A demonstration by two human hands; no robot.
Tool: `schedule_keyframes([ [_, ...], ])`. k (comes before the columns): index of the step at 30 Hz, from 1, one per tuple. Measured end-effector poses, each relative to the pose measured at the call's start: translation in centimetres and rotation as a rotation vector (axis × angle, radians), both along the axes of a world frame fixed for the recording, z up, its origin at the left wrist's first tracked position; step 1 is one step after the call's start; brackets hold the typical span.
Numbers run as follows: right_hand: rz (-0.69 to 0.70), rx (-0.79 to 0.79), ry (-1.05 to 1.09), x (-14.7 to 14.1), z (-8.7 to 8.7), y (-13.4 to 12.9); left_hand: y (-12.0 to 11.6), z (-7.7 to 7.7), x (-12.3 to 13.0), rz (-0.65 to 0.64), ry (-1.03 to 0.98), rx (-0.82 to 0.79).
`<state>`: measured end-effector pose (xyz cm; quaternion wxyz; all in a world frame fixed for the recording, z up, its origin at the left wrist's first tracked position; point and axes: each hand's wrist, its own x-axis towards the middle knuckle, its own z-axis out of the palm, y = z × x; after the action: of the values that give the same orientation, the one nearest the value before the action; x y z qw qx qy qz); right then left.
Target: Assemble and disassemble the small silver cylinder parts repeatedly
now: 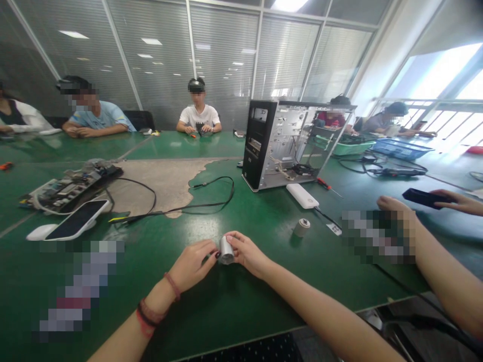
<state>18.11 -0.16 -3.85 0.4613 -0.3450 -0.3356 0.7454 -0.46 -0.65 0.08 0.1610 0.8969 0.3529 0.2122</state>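
My left hand (192, 265) and my right hand (245, 254) pinch a short silver metal cylinder (226, 250) between them, just above the green table (241, 296). Its far side is partly hidden by my fingers. A second, beige-and-grey cylinder (302, 227) stands on the table to the right, apart from my hands. Beyond it lies a white power bank (302, 196). Bracelets circle my left wrist.
An open computer case (281, 143) stands ahead, with a red-handled screwdriver (324, 184) beside it. A circuit board (71, 188), black cable (181, 203) and phone on a white stand (75, 220) lie left. A co-worker's hand (451, 201) holds a black phone at right.
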Motion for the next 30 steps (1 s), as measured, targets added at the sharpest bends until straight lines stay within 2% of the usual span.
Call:
schedule_keyframes([
  [12,0.043,-0.182,0.107,-0.1,0.7,-0.5,0.2,0.2,-0.8,0.136,-0.096,0.010],
  [19,0.041,-0.240,0.175,-0.1,1.2,-0.7,0.3,-0.2,-0.9,0.150,-0.100,-0.019],
  [30,0.027,-0.200,0.191,0.3,1.0,-0.5,0.6,-0.7,-0.9,0.122,-0.059,-0.006],
])
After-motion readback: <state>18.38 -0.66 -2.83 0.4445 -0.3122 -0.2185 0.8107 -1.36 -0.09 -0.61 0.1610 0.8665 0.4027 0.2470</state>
